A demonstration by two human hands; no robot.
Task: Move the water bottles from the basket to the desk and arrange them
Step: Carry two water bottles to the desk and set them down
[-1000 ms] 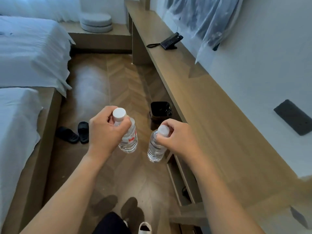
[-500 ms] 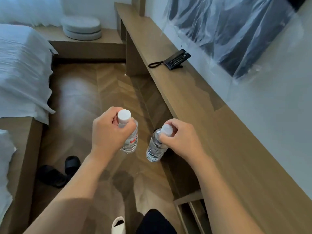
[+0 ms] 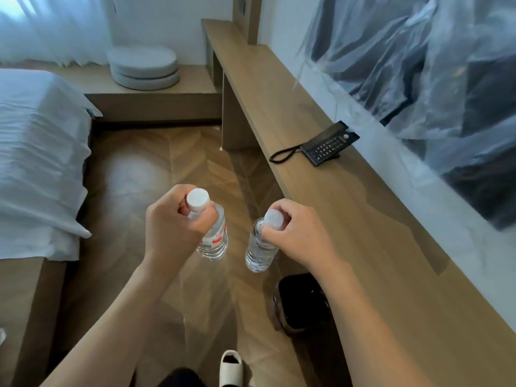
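1. The left hand (image 3: 178,222) grips a clear water bottle (image 3: 213,236) by its neck, fingers curled just under the white cap (image 3: 198,199). The curled fingers hide the neck and shoulder; only the cap and the lower body with a red-and-white label show.
2. The right hand (image 3: 298,233) pinches a second water bottle (image 3: 261,248) at its cap, fingers and thumb wrapped round the top. Most of that cap is covered, and no label can be made out on the ribbed body.
3. Both bottles hang upright in the air over the herringbone wood floor (image 3: 156,174), just beside each other but apart, to the left of the long wooden surface (image 3: 377,233). Neither touches it.
4. A black telephone (image 3: 328,146) with a coiled cord sits on the surface near the wall; its keys are too small to read.
5. Something dark on the wall (image 3: 480,88) is wrapped in crinkled clear plastic; what it is cannot be told, and the frame cuts it off at the right.
6. A dark bin (image 3: 303,303) stands on the floor under the surface edge, partly hidden by the right forearm.
7. A bed (image 3: 36,152) with white sheets is cut off at the left.
8. Round grey cushions (image 3: 143,67) are stacked on a low platform at the back.
9. A white slipper (image 3: 230,367) and a dark trouser leg show at the bottom edge, cut off.
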